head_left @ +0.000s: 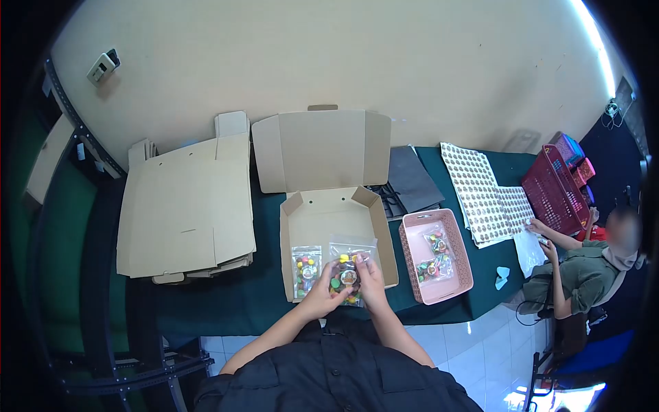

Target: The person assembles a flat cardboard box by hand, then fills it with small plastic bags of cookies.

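Both of my hands hold one clear bag of colourful candies (pixel 348 264) with a round label, over the front of an open cardboard box (pixel 333 213). My left hand (pixel 321 296) grips the bag's left side, and my right hand (pixel 371 281) grips its right side. Another candy bag (pixel 307 273) lies in the box, left of the held one. To the right, a pink basket (pixel 452 287) contains more candy bags (pixel 435 268). The box's lid (pixel 322 151) stands raised against the wall.
Stacked flat cardboard (pixel 189 206) lies at left. Black sheets (pixel 414 180) are behind the pink basket. Sticker sheets (pixel 473 185) and a dark red basket (pixel 555 189) are at right, beside a seated person (pixel 583 275). Crumpled paper (pixel 502 277) lies near the table edge.
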A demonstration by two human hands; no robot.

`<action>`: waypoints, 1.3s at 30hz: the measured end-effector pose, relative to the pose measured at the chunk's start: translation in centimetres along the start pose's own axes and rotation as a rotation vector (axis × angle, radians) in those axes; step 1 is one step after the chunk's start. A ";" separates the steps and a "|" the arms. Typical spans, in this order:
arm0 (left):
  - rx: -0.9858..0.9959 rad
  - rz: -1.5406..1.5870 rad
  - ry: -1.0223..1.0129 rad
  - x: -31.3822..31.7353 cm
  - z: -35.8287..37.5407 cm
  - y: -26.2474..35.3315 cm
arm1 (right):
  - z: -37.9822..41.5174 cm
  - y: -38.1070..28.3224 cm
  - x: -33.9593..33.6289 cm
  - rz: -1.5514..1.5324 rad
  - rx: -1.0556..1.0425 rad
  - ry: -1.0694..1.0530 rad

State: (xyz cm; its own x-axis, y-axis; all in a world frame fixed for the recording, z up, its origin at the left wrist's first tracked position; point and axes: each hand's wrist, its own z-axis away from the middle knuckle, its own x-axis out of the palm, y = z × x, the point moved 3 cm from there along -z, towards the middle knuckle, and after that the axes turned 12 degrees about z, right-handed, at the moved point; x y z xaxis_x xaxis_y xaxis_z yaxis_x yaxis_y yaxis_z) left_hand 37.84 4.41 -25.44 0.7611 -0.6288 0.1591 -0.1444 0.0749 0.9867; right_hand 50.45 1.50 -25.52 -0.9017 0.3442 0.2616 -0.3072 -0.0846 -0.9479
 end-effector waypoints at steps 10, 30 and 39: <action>0.086 0.257 0.079 -1.3 -1.2 0.5 | 0.4 -4.7 -0.7 0.503 -0.304 0.060; 0.141 0.185 0.109 -6.9 -0.5 3.8 | 0.1 -6.4 -0.9 0.624 -0.436 0.003; 0.165 0.147 0.047 -1.5 0.3 3.9 | 1.3 -5.5 3.2 0.779 -0.687 -0.039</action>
State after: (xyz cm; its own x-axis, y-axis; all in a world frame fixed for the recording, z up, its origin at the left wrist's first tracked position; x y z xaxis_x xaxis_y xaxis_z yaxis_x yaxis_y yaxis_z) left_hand 35.91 5.38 -21.81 0.7526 -0.5832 0.3057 -0.3543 0.0327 0.9346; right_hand 48.86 1.85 -19.26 -0.7889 0.3914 -0.4736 0.5933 0.2850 -0.7528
